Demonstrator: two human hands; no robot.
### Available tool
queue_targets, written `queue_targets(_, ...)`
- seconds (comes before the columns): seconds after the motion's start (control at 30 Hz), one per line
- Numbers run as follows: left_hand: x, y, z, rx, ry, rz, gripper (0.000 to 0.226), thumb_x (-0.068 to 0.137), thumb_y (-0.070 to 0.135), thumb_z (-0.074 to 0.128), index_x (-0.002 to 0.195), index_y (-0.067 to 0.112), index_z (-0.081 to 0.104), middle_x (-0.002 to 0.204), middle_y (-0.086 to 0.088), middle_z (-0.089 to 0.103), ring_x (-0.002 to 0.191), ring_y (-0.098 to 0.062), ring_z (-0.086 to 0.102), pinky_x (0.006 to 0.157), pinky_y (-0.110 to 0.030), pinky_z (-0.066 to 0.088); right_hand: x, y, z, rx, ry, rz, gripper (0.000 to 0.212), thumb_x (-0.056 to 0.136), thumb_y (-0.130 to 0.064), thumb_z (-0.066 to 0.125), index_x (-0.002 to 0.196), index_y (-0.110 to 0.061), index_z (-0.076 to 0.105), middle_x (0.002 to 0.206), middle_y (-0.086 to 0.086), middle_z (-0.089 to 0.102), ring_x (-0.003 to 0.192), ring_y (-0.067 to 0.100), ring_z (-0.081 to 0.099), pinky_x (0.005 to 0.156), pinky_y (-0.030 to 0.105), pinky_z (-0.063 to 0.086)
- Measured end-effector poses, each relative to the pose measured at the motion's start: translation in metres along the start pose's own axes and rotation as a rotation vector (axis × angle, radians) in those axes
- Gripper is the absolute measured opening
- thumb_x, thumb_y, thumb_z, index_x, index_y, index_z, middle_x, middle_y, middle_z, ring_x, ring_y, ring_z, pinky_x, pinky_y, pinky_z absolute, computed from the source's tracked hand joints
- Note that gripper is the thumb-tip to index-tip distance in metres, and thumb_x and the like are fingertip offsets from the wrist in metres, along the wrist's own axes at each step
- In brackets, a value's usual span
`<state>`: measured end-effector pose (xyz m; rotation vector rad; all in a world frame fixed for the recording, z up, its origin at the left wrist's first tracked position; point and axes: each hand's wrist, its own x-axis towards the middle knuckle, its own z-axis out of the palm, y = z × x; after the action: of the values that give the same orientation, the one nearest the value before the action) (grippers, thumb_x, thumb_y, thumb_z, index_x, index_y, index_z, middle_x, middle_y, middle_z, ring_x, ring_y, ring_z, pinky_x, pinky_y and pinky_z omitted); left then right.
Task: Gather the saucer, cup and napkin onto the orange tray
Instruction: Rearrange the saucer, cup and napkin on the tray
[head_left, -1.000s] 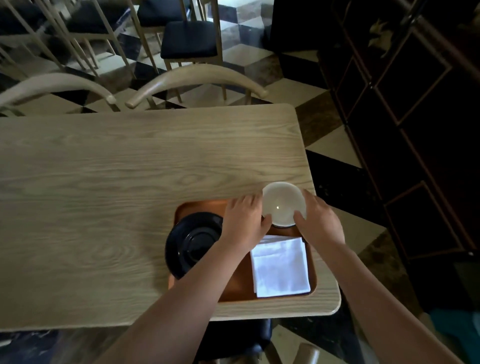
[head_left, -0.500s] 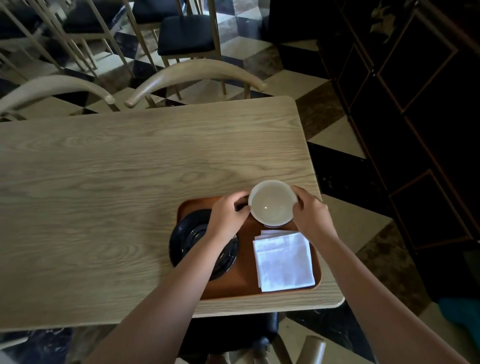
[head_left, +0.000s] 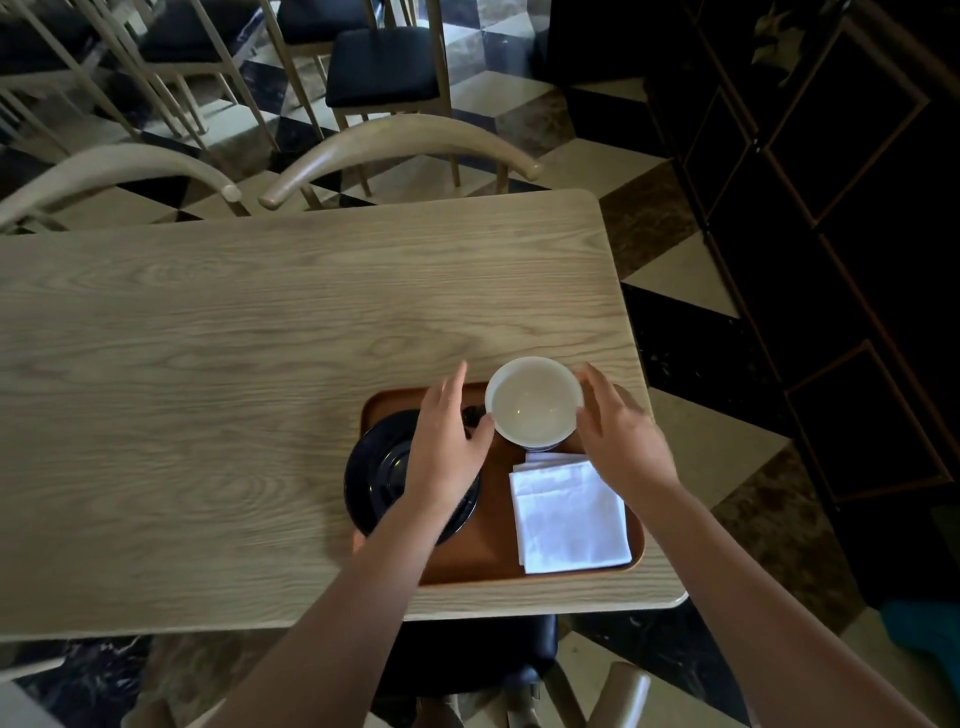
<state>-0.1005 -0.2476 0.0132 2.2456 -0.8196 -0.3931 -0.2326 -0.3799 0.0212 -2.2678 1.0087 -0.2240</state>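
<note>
The orange tray (head_left: 493, 519) lies at the table's near right corner. A black saucer (head_left: 374, 478) rests on its left part and overhangs the left rim. A folded white napkin (head_left: 569, 514) lies on its right part. The white cup (head_left: 532, 402) stands upright and empty at the tray's far edge. My left hand (head_left: 447, 447) hovers over the saucer with fingers stretched out and the thumb at the cup's left side. My right hand (head_left: 623, 441) is beside the cup's right rim, fingers spread, holding nothing.
The wooden table (head_left: 260, 338) stretches far to the left. Two curved chair backs (head_left: 400, 140) (head_left: 119, 161) stand along its far edge. A dark cabinet (head_left: 831, 208) lines the right side. A dark seat (head_left: 467, 654) sits below the near edge.
Both hands carried the cup a little toward the tray's far edge, then opened their fingers beside it. The view also shifted back slightly.
</note>
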Motion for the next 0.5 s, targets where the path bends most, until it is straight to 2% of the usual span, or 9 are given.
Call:
queue_targets(0.07, -0.024, 0.002, 0.001, 0.057, 0.191, 0.158, 0.053, 0.086, 0.021, 0.056, 0.134, 0.007, 0.041, 0.132, -0.017, 0.05, 0.125, -0.026, 0.044, 0.105, -0.03, 0.035, -0.019, 0.013, -0.004, -0.179, 0.121, -0.128, 0.038, 0.092, -0.02, 0.046, 0.13, -0.014, 0.048, 0.122, 0.008, 0.06, 0.108, 0.028, 0.058, 0.07, 0.038, 0.054)
queue_targets(0.1, -0.038, 0.002, 0.005, 0.068, 0.219, 0.258, 0.049, 0.085, 0.02, 0.054, 0.13, 0.005, 0.044, 0.129, -0.017, 0.052, 0.124, -0.025, 0.045, 0.105, -0.03, 0.037, -0.029, 0.024, -0.004, -0.242, 0.177, -0.202, 0.036, 0.09, -0.019, 0.047, 0.125, -0.011, 0.054, 0.119, 0.01, 0.062, 0.107, 0.028, 0.059, 0.07, 0.039, 0.057)
queue_targets(0.17, -0.066, 0.002, 0.018, 0.11, 0.09, 0.441, 0.045, 0.084, 0.018, 0.052, 0.127, 0.007, 0.046, 0.127, -0.017, 0.054, 0.122, -0.024, 0.045, 0.102, -0.034, 0.041, -0.05, 0.046, -0.002, -0.32, 0.199, -0.336, 0.035, 0.087, -0.018, 0.047, 0.118, -0.007, 0.06, 0.119, 0.013, 0.063, 0.11, 0.029, 0.06, 0.082, 0.041, 0.056)
queue_targets(0.23, -0.088, 0.0, 0.037, 0.229, -0.083, 0.556, 0.047, 0.086, 0.023, 0.05, 0.131, 0.012, 0.043, 0.134, -0.015, 0.051, 0.127, -0.024, 0.041, 0.103, -0.037, 0.043, -0.068, 0.064, 0.004, -0.384, 0.113, -0.432, 0.038, 0.093, -0.026, 0.039, 0.122, -0.01, 0.057, 0.129, 0.016, 0.058, 0.122, 0.03, 0.052, 0.097, 0.044, 0.047)
queue_targets(0.3, -0.099, -0.003, 0.057, 0.353, -0.194, 0.573, 0.049, 0.09, 0.03, 0.044, 0.136, 0.017, 0.037, 0.142, -0.013, 0.043, 0.134, -0.025, 0.035, 0.105, -0.037, 0.04, -0.08, 0.076, 0.011, -0.502, -0.028, -0.463, 0.047, 0.097, -0.038, 0.025, 0.13, -0.015, 0.049, 0.142, 0.012, 0.046, 0.133, 0.026, 0.038, 0.105, 0.046, 0.036)
queue_targets(0.37, -0.101, -0.003, 0.068, 0.424, -0.256, 0.541, 0.05, 0.09, 0.034, 0.038, 0.138, 0.019, 0.034, 0.146, -0.013, 0.039, 0.136, -0.027, 0.033, 0.105, -0.038, 0.039, -0.083, 0.08, 0.015, -0.593, -0.115, -0.435, 0.053, 0.092, -0.045, 0.025, 0.135, -0.019, 0.041, 0.147, 0.008, 0.037, 0.138, 0.022, 0.028, 0.107, 0.046, 0.032)
queue_targets(0.43, -0.099, -0.006, 0.073, 0.466, -0.285, 0.515, 0.051, 0.089, 0.035, 0.036, 0.136, 0.018, 0.037, 0.145, -0.016, 0.041, 0.134, -0.029, 0.037, 0.103, -0.039, 0.04, -0.082, 0.08, 0.016, -0.616, -0.145, -0.405, 0.056, 0.087, -0.046, 0.032, 0.136, -0.018, 0.04, 0.146, 0.009, 0.04, 0.137, 0.021, 0.031, 0.105, 0.044, 0.035)
queue_targets(0.5, -0.096, -0.01, 0.073, 0.493, -0.306, 0.511, 0.05, 0.087, 0.035, 0.04, 0.134, 0.018, 0.041, 0.143, -0.016, 0.042, 0.133, -0.029, 0.039, 0.102, -0.039, 0.041, -0.081, 0.078, 0.015, -0.607, -0.147, -0.411, 0.056, 0.086, -0.044, 0.046, 0.133, -0.016, 0.044, 0.142, 0.012, 0.046, 0.132, 0.023, 0.04, 0.102, 0.044, 0.04)
